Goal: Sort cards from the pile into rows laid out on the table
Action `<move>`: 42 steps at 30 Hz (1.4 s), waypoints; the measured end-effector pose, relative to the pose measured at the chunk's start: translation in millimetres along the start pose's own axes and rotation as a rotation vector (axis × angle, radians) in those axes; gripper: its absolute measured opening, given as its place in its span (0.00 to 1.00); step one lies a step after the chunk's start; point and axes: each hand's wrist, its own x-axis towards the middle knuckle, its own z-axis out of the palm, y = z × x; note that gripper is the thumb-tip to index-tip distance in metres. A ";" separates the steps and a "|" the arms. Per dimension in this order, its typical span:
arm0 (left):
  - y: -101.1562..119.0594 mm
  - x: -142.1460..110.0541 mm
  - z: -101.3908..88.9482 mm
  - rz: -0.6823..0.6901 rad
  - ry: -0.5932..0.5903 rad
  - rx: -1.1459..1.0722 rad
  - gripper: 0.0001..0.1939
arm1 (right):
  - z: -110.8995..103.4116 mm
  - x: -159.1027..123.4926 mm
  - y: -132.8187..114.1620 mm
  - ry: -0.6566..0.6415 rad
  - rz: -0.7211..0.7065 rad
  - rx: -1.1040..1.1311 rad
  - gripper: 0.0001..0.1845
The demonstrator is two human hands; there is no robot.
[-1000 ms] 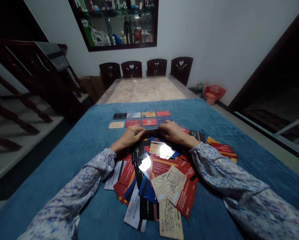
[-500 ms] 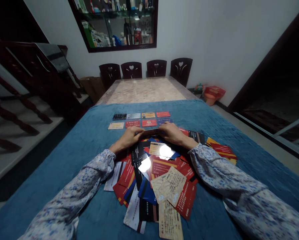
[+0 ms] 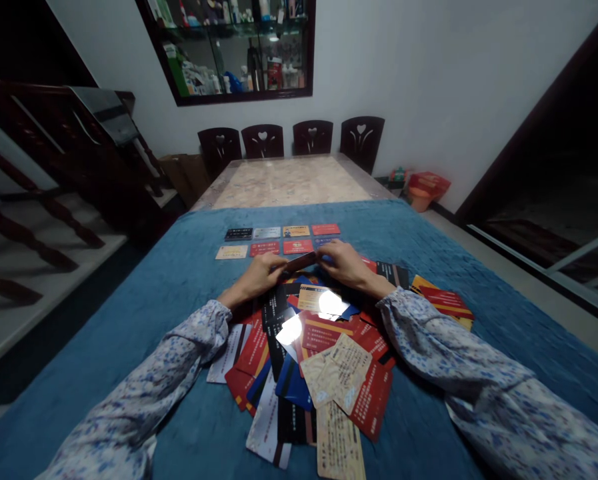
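Between my two hands a dark reddish card [image 3: 300,262] is held edge-on, tilted up at its right end; I cannot tell whether it is one card or a few. My left hand [image 3: 263,272] pinches its left end, and my right hand [image 3: 347,265] pinches the right end. Below and around my hands spreads a loose pile of plastic cards [image 3: 329,330] in red, blue, black, white and beige, overlapping at many angles. Just beyond my hands, cards lie in two neat rows, among them a black card [image 3: 239,234], a yellow card [image 3: 297,231] and a beige card [image 3: 231,252].
A blue cloth [image 3: 189,260] covers the near part of the long table [image 3: 289,179]. Several dark chairs [image 3: 312,137] stand at its far end. Red and yellow cards [image 3: 446,302] lie to the right of my right forearm. Two bright glare spots hide parts of the pile.
The held card has tilted, its right end rising and its left end dipping a little. My hands stay in nearly the same place, and the cards on the cloth look unmoved.
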 end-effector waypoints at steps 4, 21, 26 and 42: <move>0.2 0.0 1.2 0.007 0.006 -0.014 0.13 | 2.7 0.5 2.0 0.115 -0.019 0.101 0.08; 4.0 0.2 3.1 0.040 0.207 -0.004 0.11 | -3.2 2.8 -16.3 0.260 -0.145 -0.125 0.13; 15.9 -0.7 0.1 0.071 0.271 -0.014 0.09 | -5.9 8.1 -21.7 0.219 -0.222 -0.228 0.14; 4.4 0.1 3.4 0.013 0.320 -0.003 0.06 | 5.6 17.7 -26.0 0.104 -0.175 -0.175 0.09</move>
